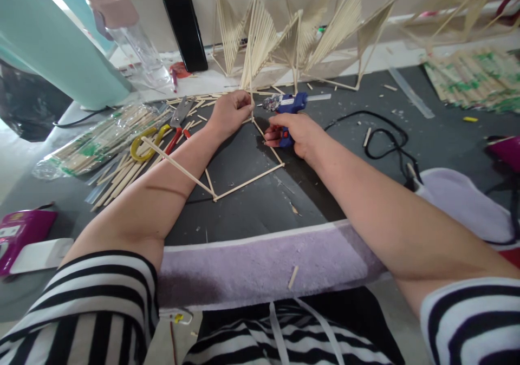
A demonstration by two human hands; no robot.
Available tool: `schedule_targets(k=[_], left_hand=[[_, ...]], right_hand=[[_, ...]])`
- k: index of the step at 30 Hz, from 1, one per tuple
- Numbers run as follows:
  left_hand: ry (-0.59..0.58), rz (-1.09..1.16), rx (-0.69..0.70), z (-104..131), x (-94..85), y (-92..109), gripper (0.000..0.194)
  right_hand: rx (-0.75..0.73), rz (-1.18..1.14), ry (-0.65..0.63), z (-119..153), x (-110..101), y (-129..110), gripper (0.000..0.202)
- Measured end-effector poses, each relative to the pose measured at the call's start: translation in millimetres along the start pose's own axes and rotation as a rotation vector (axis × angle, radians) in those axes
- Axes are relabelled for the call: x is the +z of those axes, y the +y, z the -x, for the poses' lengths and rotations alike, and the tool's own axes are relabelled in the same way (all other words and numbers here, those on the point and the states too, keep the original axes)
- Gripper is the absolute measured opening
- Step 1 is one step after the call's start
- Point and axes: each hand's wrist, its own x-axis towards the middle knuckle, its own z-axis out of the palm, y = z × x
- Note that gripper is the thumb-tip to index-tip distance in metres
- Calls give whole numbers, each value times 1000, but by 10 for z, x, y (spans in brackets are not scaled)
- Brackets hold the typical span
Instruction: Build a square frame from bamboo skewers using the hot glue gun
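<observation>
My left hand (231,113) pinches an upright wooden stick (252,83) at the far corner of a stick frame (249,182). That frame lies on the dark table, and a second stick (179,167) rises at a slant from its near left corner, passing in front of my left forearm. In my right hand (293,132) is a blue hot glue gun (293,102), my fingers wrapped round its handle. Its nozzle points left, close to the upright stick and my left fingertips. A clear glue stick (319,97) pokes out of the gun's back end.
Finished stick structures (260,43) stand along the wall beside a propped phone (186,32). Yellow-handled scissors (148,144), pliers with red handles (175,137) and bagged sticks (87,148) lie left. A black cable (382,115) loops at right. Bottles (60,40) stand far left.
</observation>
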Motion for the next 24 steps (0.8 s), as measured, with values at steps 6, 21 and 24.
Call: schedule_targets(k=[6,21,24], left_hand=[[-6,3,-2,-11,7,-67,7],[-11,-17,1,0,-23,2,5],[-9,-4,-9,5,-23,11,6]], right_hand=[[4,-4,-5,6,6,-8,16],[-6,-23,-26,16,17,-3,16],[-3,-18,-28,29,21,-11,17]])
